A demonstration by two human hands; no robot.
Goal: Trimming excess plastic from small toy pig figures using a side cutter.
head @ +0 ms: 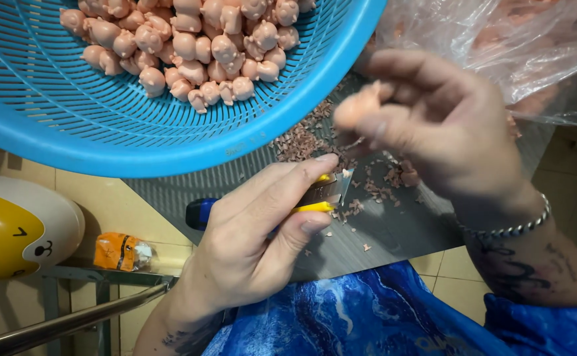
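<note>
1. the small pink figure (359, 105) is up in the air above the grey board (394, 231), just below the rim of the blue basket (169, 148). it looks blurred.
2. the right hand (447, 125) holds it; the fingers are pinching the figure at their tips.
3. the left hand (249, 244) grips a yellow knife (324, 194), thumb and forefinger pressed together on the body, blade pointing to the figure.
4. pink shavings (301, 142) lie on the board near the blade.
5. to trim well, i think the blade should go away from the thumb, with only thin cuts, and the figure must be held firm.
6. the basket holds many more pink figures (189, 46); a clear plastic bag (532, 46) is at the right.
</note>
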